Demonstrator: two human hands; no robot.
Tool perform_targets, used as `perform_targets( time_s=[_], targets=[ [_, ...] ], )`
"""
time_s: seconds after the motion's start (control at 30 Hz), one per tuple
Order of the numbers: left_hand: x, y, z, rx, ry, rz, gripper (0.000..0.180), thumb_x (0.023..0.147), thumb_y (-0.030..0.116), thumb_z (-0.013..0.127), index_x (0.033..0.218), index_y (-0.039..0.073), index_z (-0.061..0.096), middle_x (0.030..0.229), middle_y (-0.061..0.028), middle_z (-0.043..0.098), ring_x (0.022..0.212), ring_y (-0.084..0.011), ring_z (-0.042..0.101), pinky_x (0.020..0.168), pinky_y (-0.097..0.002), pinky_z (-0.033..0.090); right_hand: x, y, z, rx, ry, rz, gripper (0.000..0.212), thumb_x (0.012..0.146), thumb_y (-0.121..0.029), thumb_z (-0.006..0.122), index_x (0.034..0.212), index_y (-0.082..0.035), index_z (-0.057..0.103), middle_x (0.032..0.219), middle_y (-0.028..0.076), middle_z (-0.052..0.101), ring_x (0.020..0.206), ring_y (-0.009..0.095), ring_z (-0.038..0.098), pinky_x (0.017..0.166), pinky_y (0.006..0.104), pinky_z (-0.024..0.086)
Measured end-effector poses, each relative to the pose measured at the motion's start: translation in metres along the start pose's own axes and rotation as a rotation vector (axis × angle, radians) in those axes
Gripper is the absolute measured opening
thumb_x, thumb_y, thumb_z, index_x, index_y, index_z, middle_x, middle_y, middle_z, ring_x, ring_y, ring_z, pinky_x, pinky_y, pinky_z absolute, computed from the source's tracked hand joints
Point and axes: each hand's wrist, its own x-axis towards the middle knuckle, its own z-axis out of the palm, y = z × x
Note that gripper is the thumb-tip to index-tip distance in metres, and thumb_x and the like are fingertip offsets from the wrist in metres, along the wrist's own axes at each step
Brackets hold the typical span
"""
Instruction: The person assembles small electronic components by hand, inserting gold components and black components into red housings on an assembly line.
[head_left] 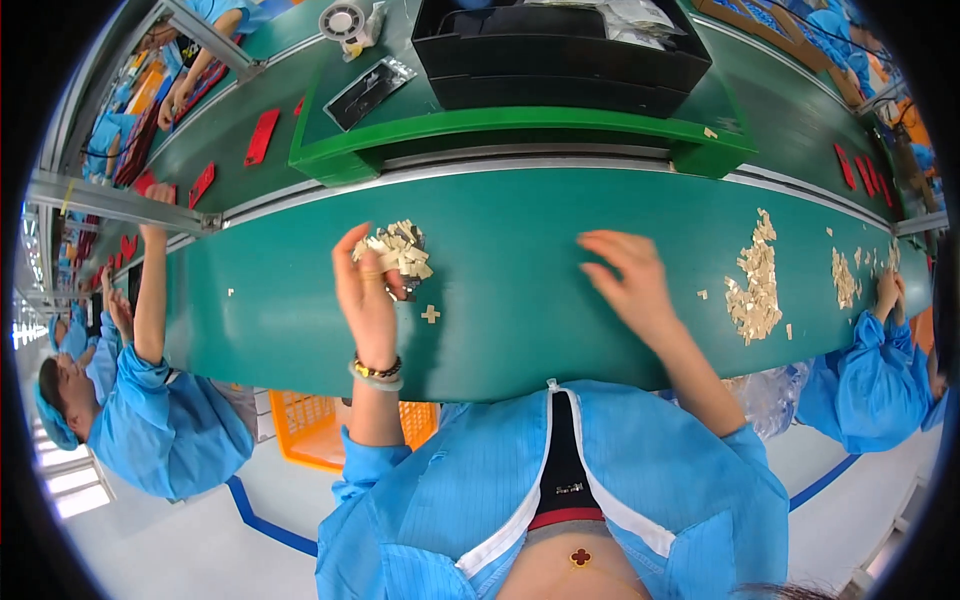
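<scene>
My left hand (368, 305), with bracelets at its wrist, curls against a heap of small beige cross-shaped pieces (400, 248), some with dark undersides. The fingers bend round the heap's left and near sides; whether all of it rests in the palm or partly on the green work surface (520, 260) cannot be made out. One loose cross-shaped piece (431, 314) lies beside this hand. Over the middle right of the surface, my right hand (635, 285) holds nothing, thumb and fingers apart and pointing left.
To the right lies a long pile of beige pieces (755, 285), with a smaller pile (845, 280) near a co-worker's hands (888, 292). A black bin (560, 65) of bags sits on a green shelf (520, 125) beside a small fan (344, 22). Another co-worker (160, 420) reaches at left.
</scene>
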Motion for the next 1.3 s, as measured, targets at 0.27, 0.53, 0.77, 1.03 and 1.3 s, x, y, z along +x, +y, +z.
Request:
perform_targets(
  time_s=[0.27, 0.53, 0.77, 1.03, 1.3],
  targets=[
    [-0.035, 0.002, 0.064, -0.038, -0.291, -0.042, 0.026, 0.102, 0.013, 0.040, 0.126, 0.005, 0.044, 0.071, 0.0006, 0.046, 0.060, -0.0054, 0.042, 0.052, -0.0193, 0.034, 0.044, -0.065, 0.052, 1.031, -0.129, 0.252, 0.038, 0.083, -0.001, 0.066, 0.120, -0.005, 0.061, 0.095, 0.005, 0.060, 0.076, 0.008, 0.057, 0.068, 0.0210, 0.048],
    [-0.035, 0.003, 0.071, 0.473, -0.482, 0.346, 0.033, 0.091, 0.001, 0.055, 0.122, 0.005, 0.046, 0.081, -0.0119, 0.063, 0.073, -0.0253, 0.063, 0.063, -0.0343, 0.049, 0.028, -0.060, 0.029, 0.417, -0.096, 0.060, 0.032, 0.078, 0.002, 0.066, 0.110, -0.002, 0.063, 0.090, 0.007, 0.060, 0.076, 0.015, 0.061, 0.067, 0.0255, 0.050],
    [-0.026, 0.006, 0.064, 0.527, -0.603, 0.451, 0.026, 0.090, 0.003, 0.056, 0.115, 0.007, 0.052, 0.078, -0.0107, 0.063, 0.069, -0.0254, 0.064, 0.061, -0.0352, 0.050, 0.024, -0.055, 0.033, 0.253, -0.105, 0.033, 0.015, 0.080, -0.003, 0.067, 0.094, -0.001, 0.067, 0.092, 0.010, 0.062, 0.078, 0.020, 0.063, 0.067, 0.0285, 0.051],
    [0.006, -0.023, 0.074, -0.731, -0.521, -0.567, 0.047, 0.104, 0.041, 0.030, 0.105, 0.001, 0.056, 0.066, 0.0033, 0.035, 0.058, -0.0079, 0.030, 0.055, -0.0255, 0.030, 0.015, -0.037, 0.018, 0.730, 0.292, 0.324, 0.015, 0.090, -0.003, 0.061, 0.102, 0.004, 0.068, 0.099, 0.008, 0.061, 0.091, 0.012, 0.057, 0.078, 0.0223, 0.047],
    [-0.013, -0.008, 0.134, -0.199, -0.875, -0.081, 0.054, 0.101, 0.034, 0.042, 0.142, 0.000, 0.036, 0.143, -0.0172, 0.040, 0.133, -0.0246, 0.038, 0.109, -0.0360, 0.031, 0.009, -0.046, -0.006, 0.955, 0.411, 0.348, 0.007, 0.090, -0.001, 0.060, 0.095, 0.001, 0.063, 0.101, 0.009, 0.060, 0.085, 0.011, 0.055, 0.075, 0.0221, 0.044]
  ],
)
